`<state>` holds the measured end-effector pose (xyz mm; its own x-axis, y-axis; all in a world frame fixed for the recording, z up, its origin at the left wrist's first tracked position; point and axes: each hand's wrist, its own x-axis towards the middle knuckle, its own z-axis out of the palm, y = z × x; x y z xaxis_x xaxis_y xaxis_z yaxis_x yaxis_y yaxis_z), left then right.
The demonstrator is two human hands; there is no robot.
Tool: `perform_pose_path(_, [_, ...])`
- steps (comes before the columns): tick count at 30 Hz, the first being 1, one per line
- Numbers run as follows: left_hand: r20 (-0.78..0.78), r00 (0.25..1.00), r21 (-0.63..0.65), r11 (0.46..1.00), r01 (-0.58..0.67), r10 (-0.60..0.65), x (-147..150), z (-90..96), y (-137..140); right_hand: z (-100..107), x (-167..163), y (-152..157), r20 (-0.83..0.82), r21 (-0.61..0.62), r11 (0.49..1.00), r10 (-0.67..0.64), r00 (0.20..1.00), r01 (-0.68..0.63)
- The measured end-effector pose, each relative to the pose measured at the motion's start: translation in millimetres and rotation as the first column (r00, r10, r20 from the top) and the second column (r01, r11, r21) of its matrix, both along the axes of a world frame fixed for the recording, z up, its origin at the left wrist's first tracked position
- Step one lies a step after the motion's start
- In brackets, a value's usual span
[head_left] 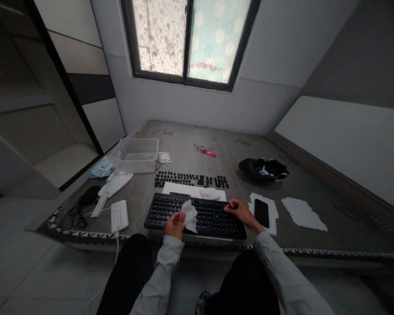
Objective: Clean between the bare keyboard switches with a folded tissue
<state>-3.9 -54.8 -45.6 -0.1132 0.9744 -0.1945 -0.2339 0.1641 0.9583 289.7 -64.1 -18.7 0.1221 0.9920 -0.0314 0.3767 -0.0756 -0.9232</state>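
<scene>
A black keyboard (213, 217) with its keycaps off lies in front of me on a white sheet or board (193, 190). My left hand (174, 225) is closed on a crumpled white tissue (189, 214) over the keyboard's middle. At the keyboard's upper right, my right hand (239, 211) has thumb and fingers pinched together; anything between them is too small to make out. Behind the keyboard, loose black keycaps (180, 178) are laid out in rows. Another folded white tissue (210, 194) rests between them and the keyboard.
On the mattress (184, 131) a clear plastic bin (138, 157) stands back left. A white power strip (119, 215) and black mouse (89, 195) lie left. Rightward are a phone (262, 213), white paper (304, 213) and a black cap (264, 169). A red packet (206, 151) lies farther back.
</scene>
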Motion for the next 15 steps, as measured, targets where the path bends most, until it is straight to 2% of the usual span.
perform_pose_path(11, [0.023, 0.998, 0.01, 0.999, -0.051, 0.051, 3, -1.2, -1, 13, 2, 6, -0.028, -0.092, 0.993, 0.074, 0.997, -0.076])
perform_pose_path(15, [0.02, 1.0, 0.001, 1.0, -0.012, 0.012, 1, 0.7, -2, 17, 2, 8, -0.026, -0.105, 0.989, 0.1, 0.995, -0.103])
